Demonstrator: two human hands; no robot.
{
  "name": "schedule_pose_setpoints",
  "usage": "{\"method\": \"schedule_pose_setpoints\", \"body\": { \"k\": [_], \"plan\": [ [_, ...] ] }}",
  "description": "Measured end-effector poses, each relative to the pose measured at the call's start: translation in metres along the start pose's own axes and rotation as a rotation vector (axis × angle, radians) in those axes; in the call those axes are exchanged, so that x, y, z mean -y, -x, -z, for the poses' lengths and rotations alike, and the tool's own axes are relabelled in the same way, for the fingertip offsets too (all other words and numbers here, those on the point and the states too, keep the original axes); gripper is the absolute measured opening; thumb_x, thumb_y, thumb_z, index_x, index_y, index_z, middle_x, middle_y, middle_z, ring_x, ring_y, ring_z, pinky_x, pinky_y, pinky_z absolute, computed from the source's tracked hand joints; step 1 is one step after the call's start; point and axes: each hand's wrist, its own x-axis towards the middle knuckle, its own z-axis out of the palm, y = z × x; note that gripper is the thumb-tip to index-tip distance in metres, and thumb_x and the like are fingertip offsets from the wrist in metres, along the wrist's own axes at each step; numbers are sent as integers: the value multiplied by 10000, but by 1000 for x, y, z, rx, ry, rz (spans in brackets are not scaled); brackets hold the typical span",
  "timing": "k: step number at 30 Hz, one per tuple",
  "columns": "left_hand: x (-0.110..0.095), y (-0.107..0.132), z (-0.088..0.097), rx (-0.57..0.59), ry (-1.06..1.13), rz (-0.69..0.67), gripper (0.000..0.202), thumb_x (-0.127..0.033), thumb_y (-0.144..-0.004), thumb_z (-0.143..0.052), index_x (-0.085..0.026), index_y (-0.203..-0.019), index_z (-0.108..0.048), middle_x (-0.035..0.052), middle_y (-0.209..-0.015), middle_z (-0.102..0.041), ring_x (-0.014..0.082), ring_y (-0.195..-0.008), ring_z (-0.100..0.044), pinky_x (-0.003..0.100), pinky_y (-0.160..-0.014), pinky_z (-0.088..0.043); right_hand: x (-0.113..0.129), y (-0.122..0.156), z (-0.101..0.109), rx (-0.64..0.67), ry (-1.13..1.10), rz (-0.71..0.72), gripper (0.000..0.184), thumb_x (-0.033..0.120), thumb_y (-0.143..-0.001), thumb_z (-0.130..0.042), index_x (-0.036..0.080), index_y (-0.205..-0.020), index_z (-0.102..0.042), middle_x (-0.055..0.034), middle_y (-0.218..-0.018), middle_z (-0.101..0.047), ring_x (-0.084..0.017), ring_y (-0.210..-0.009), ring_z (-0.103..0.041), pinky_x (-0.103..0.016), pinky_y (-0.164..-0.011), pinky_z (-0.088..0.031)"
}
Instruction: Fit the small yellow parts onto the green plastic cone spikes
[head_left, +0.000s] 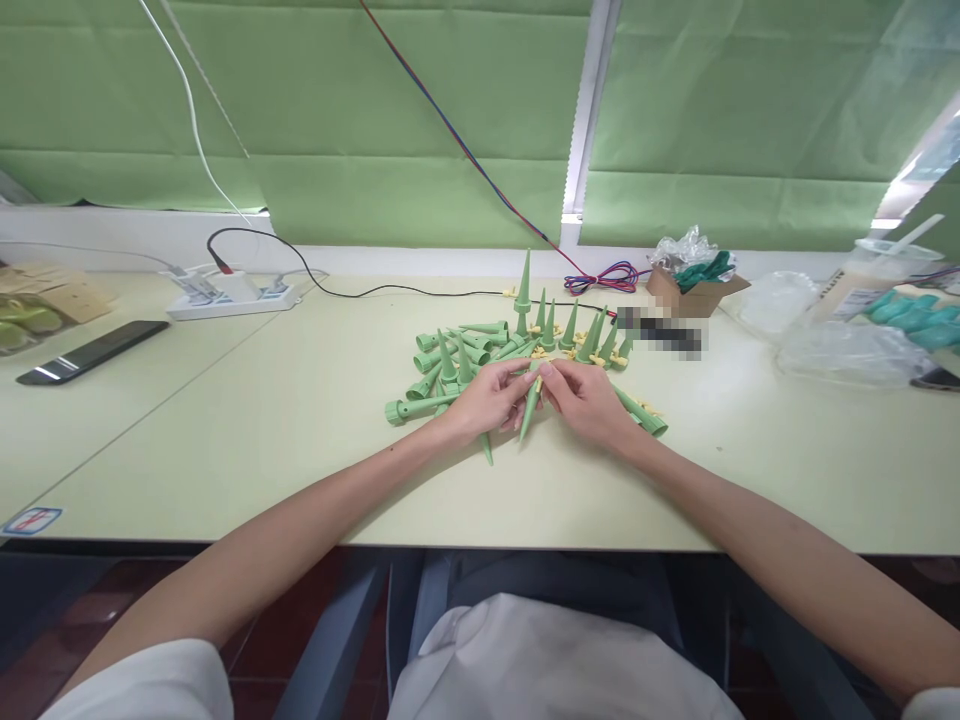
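My left hand [491, 398] and my right hand [585, 400] meet over the middle of a pale green table [300, 420]. Between their fingertips they pinch one green plastic cone spike [529, 410], tip pointing toward me. A small yellow piece shows at its top end by my right fingers. A second spike tip pokes out under my left hand. Behind and around the hands lies a pile of several more green spikes [465, 350], some standing upright [523, 290], with small yellow parts [577, 350] scattered among them.
A power strip [225, 295] with cables and a dark phone [94, 350] lie at the left. A cardboard box [694, 290] with bagged green parts, clear plastic bags [840, 350] and teal pieces [915, 320] sit at the right. Green blinds hang behind.
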Motion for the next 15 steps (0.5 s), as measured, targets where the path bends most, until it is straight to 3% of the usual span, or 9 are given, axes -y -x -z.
{"method": "schedule_pose_setpoints", "body": {
  "k": [5,9,12,15],
  "plan": [
    [-1,0,-1,-51,-21,32,420,-451,-949,-557,-138,-1228,-565,25,-735,-623,74,-416,-468,204,-384,-343,-1,-1,-2,-22,27,-2,545,530,-1022,-349,199,-612,-483,9,-573,-516,-121,-539,-450,-282,-593,-345],
    [-2,0,0,-139,-71,-2,415,-412,-949,-550,-192,-1294,-481,-45,-633,-540,86,-407,-457,203,-398,-336,-3,-3,0,-120,83,-6,529,528,-1027,-335,203,-631,-468,12,-561,-500,-123,-532,-441,-281,-585,-334],
    [-3,1,2,-219,-287,-58,357,-396,-948,-541,-198,-1244,-508,-61,-600,-513,94,-444,-468,215,-467,-367,-3,-6,5,-228,137,-4,485,498,-1029,-348,209,-657,-465,25,-546,-458,-124,-513,-415,-281,-567,-320],
    [-2,2,3,-274,-557,-91,308,-364,-939,-548,-189,-1192,-566,-32,-662,-597,109,-523,-512,236,-557,-401,-4,-8,11,-309,211,7,420,443,-1020,-396,215,-672,-448,34,-547,-442,-124,-502,-399,-280,-553,-307]
  ]
}}
